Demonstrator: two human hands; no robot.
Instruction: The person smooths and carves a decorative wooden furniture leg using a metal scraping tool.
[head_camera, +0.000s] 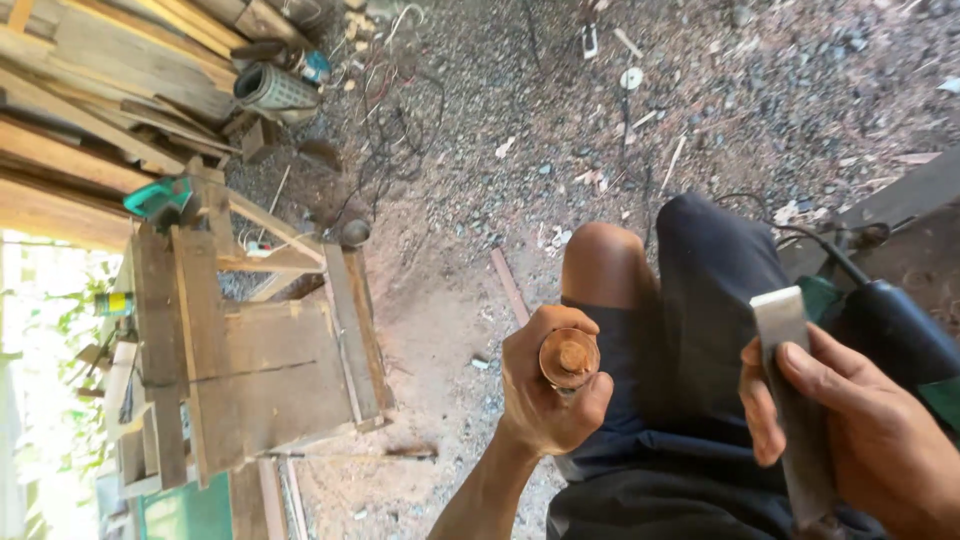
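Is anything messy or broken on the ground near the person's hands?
Yes. Loose dark tangled wires sprawl over the gravel ground, with pale wood chips and scraps scattered about. A thin wooden strip lies alone in the dirt. The round brown wooden piece in the left hand and the flat grey metal bar in the right hand look undamaged.

Outdoor wood workshop: stacked planks (110, 70), rough wooden bench (250, 370), gravel ground (700, 100).

Open gravel ground (600, 120) ahead; wooden bench (250, 370) to the left, raised knee (600, 265) between both hands.
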